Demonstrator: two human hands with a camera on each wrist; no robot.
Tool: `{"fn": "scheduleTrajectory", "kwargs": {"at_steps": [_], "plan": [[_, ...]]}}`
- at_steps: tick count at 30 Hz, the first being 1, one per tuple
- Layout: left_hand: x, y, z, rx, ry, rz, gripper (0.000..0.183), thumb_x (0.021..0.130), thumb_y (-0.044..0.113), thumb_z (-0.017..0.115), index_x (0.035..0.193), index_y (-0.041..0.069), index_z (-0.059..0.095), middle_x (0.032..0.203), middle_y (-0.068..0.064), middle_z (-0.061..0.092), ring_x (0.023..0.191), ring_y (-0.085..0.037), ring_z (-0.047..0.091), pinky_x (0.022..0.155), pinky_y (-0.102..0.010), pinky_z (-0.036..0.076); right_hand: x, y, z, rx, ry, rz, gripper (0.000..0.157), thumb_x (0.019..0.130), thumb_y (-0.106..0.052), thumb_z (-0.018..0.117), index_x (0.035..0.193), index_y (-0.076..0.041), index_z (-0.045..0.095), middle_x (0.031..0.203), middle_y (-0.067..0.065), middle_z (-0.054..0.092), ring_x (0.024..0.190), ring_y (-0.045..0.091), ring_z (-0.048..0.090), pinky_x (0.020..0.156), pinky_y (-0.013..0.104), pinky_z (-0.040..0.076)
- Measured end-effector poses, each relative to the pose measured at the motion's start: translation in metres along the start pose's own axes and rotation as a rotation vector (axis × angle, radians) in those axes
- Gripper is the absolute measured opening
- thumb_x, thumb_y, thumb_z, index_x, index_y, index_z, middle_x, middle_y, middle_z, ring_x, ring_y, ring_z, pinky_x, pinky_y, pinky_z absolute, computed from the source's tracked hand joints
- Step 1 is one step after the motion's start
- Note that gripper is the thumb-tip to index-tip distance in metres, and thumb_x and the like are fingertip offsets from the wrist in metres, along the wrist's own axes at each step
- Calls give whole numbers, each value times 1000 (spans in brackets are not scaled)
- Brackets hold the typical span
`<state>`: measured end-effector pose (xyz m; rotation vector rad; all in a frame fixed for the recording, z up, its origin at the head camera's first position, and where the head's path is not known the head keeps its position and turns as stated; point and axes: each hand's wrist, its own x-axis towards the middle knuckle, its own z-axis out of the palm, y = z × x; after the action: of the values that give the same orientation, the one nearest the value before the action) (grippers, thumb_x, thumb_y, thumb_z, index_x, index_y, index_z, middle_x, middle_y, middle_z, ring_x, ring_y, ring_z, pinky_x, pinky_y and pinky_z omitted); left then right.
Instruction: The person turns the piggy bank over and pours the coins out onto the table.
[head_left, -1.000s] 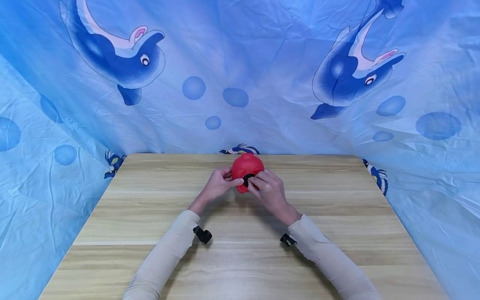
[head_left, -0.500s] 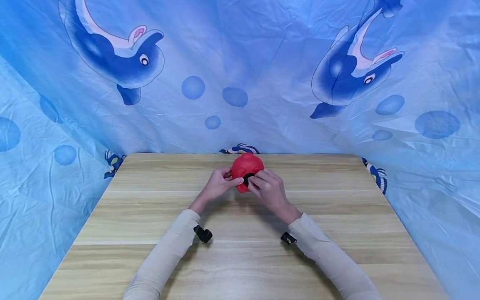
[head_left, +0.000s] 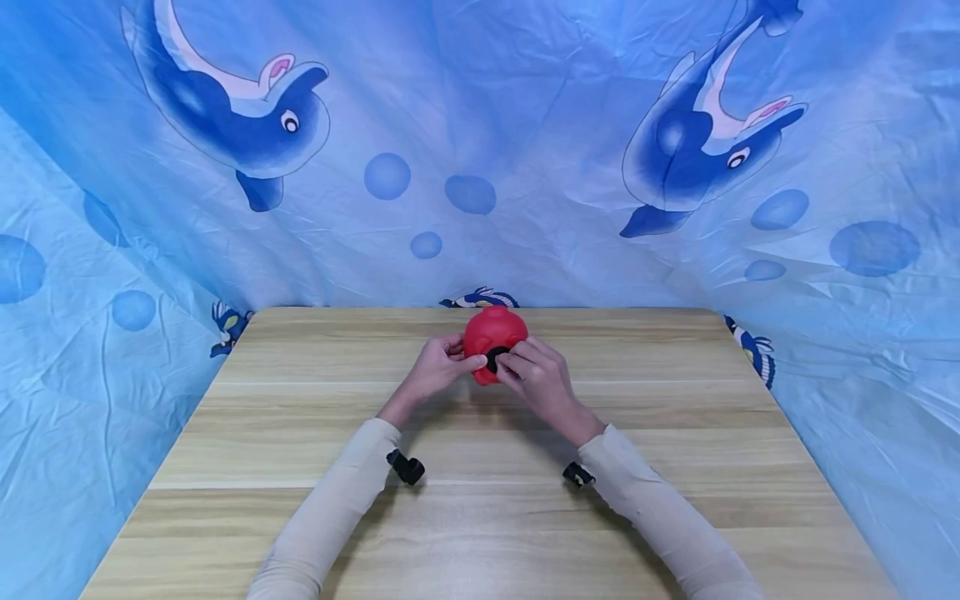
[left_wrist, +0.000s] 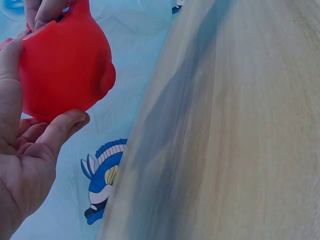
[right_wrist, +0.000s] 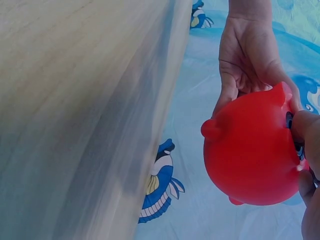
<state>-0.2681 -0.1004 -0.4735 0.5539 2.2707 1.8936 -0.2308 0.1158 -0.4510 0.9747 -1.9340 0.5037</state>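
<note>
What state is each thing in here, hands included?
Red toy: held up off the table, between both hands.
Black piece: at the toy's side facing the person, partly covered by fingers; loose or fixed, cannot tell.
Left hand: grips the toy.
Right hand: fingers bent, pinching at the black piece.
Table: flat, shadowed under the arms.
Cloth: hanging behind the table, wrinkled.

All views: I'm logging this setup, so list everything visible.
Table: 1, tan, lower centre
Backdrop: 1, blue, behind, beside table
Dolphins: 2, blue, upper backdrop
Bubbles: several, blue, on backdrop
Edge figures: 3, blue, by table edges
Rounded object: 1, red, near far edge
Black part: 1, black, on rounded object
Wrist cameras: 2, black, near wrists
Sleeves: 2, beige, on forearms
Left grip: 1, bare, holding rounded object
Right grip: 1, bare, at black part
</note>
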Motion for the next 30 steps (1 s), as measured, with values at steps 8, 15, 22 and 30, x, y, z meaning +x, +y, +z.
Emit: {"fn": "scheduleTrajectory", "kwargs": {"at_steps": [8, 15, 22, 30], "plan": [[0, -2, -1, -2, -15, 5, 46, 92, 21, 77, 129, -4, 65, 120, -18, 72, 105, -27, 73, 87, -32, 61, 1, 2, -1, -9, -19, -54, 14, 71, -4, 91, 78, -5, 79, 75, 5, 68, 70, 19, 59, 68, 28, 58], [0, -3, -2, -10, -25, 6, 47, 92, 23, 78, 129, -2, 65, 120, -17, 72, 104, -26, 73, 87, -32, 61, 0, 3, 0, -28, -18, -77, 16, 69, -5, 93, 78, -5, 80, 75, 5, 69, 69, 18, 59, 65, 27, 58], [-1, -3, -1, -8, -22, -16, 47, 92, 21, 78, 131, -2, 64, 122, -18, 71, 106, -27, 72, 89, -33, 61, -5, 2, -1, -31, -29, 10, 17, 71, -11, 93, 81, -4, 81, 80, 8, 73, 73, 20, 62, 69, 29, 60], [-2, -2, 1, 3, -4, -9, 45, 93, 22, 77, 130, -1, 65, 121, -16, 72, 107, -27, 72, 90, -33, 60, -6, 3, -1, -50, -38, 3, 21, 70, -14, 95, 83, -5, 82, 80, 8, 73, 74, 20, 62, 68, 28, 60]]}}
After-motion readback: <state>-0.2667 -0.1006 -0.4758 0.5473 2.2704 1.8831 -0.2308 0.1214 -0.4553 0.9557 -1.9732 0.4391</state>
